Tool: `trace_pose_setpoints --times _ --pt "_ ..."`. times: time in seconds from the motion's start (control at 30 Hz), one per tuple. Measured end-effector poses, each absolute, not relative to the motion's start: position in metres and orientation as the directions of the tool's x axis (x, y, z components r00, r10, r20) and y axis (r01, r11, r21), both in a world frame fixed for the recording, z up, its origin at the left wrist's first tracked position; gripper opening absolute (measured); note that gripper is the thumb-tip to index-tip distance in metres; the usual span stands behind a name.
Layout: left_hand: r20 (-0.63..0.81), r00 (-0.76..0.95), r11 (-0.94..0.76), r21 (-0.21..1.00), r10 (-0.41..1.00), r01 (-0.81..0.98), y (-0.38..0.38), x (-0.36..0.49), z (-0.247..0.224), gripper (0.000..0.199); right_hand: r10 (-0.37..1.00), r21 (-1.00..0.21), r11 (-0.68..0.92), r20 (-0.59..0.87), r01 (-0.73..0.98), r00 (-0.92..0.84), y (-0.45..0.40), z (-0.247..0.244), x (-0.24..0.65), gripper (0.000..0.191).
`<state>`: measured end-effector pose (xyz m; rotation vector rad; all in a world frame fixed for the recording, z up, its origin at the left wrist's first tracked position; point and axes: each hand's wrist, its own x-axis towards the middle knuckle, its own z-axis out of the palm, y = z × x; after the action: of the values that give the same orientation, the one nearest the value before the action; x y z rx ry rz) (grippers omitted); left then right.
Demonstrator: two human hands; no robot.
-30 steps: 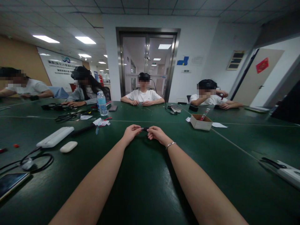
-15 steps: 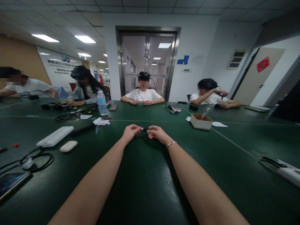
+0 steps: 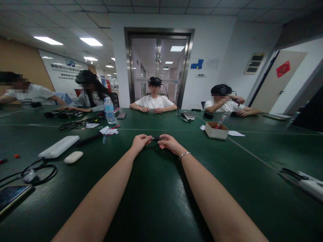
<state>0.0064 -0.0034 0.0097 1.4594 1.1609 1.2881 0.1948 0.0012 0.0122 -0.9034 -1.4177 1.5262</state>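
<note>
Between my two hands is a small black stick-like piece (image 3: 156, 138) with a greyish metal-looking left end; it is too small to tell its exact kind. The fingertips of my left hand (image 3: 141, 142) pinch its left end. My right hand (image 3: 170, 144), with a silver bracelet at the wrist, is closed on its right end, the thumb and index finger hiding that part. Both hands are close above the green table (image 3: 156, 188), with forearms stretched forward.
To the left lie a white power strip (image 3: 59, 147), a white rounded case (image 3: 73, 157), black cables and a phone (image 3: 15, 198). A water bottle (image 3: 109, 111) stands farther back. An open box (image 3: 217, 131) is at the right. Several people sit around the table.
The black piece has turned slightly, and its bright silver end now looks darker. My hands stay almost in place. The long-haired person at the left has shifted a hand leftward.
</note>
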Motion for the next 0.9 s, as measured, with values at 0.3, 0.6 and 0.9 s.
trace_pose_setpoints --times 0.3,0.6,0.9 --pt "0.198 0.028 -0.2 0.968 0.98 0.151 -0.0009 0.0064 0.0079 0.043 0.929 -0.995 0.009 0.046 -0.1 -0.367 0.0017 0.0118 0.1938 0.032" --pt "0.199 0.024 -0.199 0.955 0.98 0.218 0.0014 0.0045 0.0049 0.046 0.926 -0.996 0.025 0.056 -0.089 -0.374 0.0023 0.0112 0.1937 0.033" --pt "0.178 0.004 -0.173 0.953 0.984 0.249 0.0028 0.005 0.0042 0.047 0.922 -0.996 0.039 0.069 -0.086 -0.382 0.0027 0.0101 0.1942 0.033"
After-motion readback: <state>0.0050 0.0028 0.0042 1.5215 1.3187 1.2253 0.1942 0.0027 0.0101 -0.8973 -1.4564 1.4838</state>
